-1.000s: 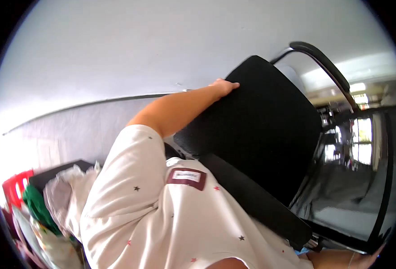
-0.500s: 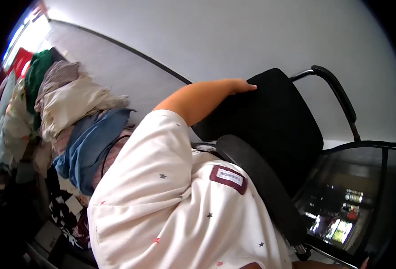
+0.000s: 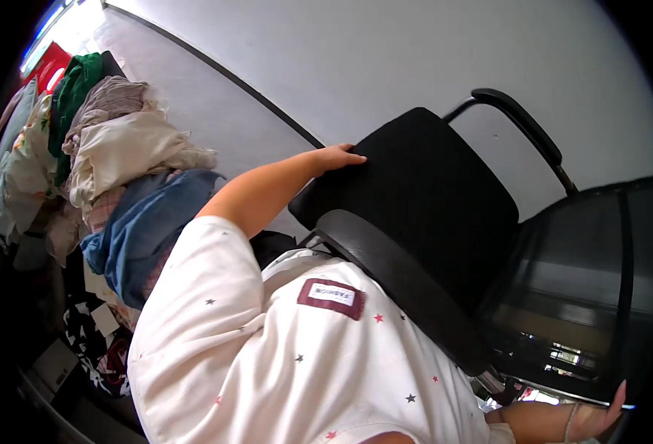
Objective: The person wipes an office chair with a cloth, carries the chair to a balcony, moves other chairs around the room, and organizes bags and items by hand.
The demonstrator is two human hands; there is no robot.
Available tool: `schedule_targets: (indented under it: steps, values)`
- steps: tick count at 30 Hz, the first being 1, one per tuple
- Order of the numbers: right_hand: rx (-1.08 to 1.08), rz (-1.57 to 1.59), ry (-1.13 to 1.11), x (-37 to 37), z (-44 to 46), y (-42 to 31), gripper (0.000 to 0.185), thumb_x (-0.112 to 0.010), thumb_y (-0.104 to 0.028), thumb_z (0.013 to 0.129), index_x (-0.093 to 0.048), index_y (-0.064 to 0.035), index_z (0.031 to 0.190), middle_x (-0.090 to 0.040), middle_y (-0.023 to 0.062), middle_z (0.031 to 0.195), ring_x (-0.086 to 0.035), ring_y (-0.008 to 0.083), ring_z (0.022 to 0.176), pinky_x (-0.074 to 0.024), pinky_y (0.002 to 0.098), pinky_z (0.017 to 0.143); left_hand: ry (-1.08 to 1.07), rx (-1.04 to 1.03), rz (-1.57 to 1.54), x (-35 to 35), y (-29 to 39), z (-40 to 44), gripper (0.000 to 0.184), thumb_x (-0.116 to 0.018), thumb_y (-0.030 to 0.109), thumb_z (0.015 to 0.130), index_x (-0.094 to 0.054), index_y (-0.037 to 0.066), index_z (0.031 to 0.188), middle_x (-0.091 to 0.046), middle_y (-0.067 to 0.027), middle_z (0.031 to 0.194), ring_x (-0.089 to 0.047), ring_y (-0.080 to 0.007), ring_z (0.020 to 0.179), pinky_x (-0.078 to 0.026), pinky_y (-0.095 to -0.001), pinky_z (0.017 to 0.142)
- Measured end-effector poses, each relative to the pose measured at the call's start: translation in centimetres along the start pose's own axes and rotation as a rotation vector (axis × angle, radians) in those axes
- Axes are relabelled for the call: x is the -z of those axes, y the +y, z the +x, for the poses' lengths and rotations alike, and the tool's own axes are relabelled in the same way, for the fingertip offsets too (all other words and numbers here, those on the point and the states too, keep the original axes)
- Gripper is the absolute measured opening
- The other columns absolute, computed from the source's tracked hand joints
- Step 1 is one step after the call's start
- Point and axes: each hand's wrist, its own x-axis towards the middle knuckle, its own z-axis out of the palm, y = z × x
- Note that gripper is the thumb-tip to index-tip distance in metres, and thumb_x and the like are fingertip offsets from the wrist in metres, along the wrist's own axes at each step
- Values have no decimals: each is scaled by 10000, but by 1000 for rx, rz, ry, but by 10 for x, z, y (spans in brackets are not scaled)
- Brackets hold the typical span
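Black armchair with a broad padded seat (image 3: pixel 415 192) is positioned directly against the front of the person's white star-printed shirt (image 3: pixel 326 325), tilted relative to the view. Beyond the chair extend two smooth, pale grey surfaces (image 3: pixel 385 59), divided by a narrow dark strip (image 3: pixel 230 78); which is wall and which is floor cannot be determined. To the left of the chair, past the sleeve, lies a heap of mixed garments (image 3: pixel 137 148) in green, taupe, cream and blue, with a red item (image 3: pixel 49 68) at its far end.

Left hand (image 3: pixel 341 157): clasped on the seat's edge, thumb side on the upper face; the other fingers are largely concealed. Right hand (image 3: pixel 596 422): beside the lower frame of the chair's back, partly cut off by the dark lens border; whether it grips cannot be told. The chair's legs are out of sight. The lower part of the heap is lost in shadow.

Seat: matte, fabric-like, rounded corners. Armrests (image 3: pixel 408 288): curved, smooth, black, one joined to a shiny metal stub. Back panel (image 3: pixel 578 296): dark, sheer, mesh-like, within a black frame, with bright patches showing.
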Motion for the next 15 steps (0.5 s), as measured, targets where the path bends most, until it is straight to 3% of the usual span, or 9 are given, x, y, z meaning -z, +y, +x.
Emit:
schedule_targets:
  steps: [6,7,13,15]
  values:
    - [1,164,7,-7,-10,68,322,-745,-179,722,-558,6,907,-590,166,875,-595,263,770,-495,340,686,239,96,-18,-59,-28,-4,709,-628,470,727,-470,15,1246,-500,-169,1235,-511,-280,1104,-398,-358,922]
    - [-2,223,11,-10,-11,81,324,-746,-180,722,-558,6,909,-590,169,879,-595,265,772,-495,341,686,319,141,-64,-70,-47,11,690,-627,503,702,-553,-24,1143,-549,-176,1166,-552,-291,1041,-429,-352,880]
    - [133,494,-92,0,-22,128,336,-748,-186,722,-558,4,925,-587,185,906,-595,275,781,-499,349,689,670,227,-201,-115,-40,-45,745,-653,538,673,-554,-48,1121,-555,-192,1138,-518,-290,1088,-414,-344,893]
    - [301,570,-122,20,-28,154,340,-749,-188,722,-558,3,930,-586,190,915,-594,279,784,-500,352,690,758,114,-255,-134,-40,-71,735,-657,549,670,-572,-45,1094,-575,-196,1084,-559,-303,1001,-431,-350,861]
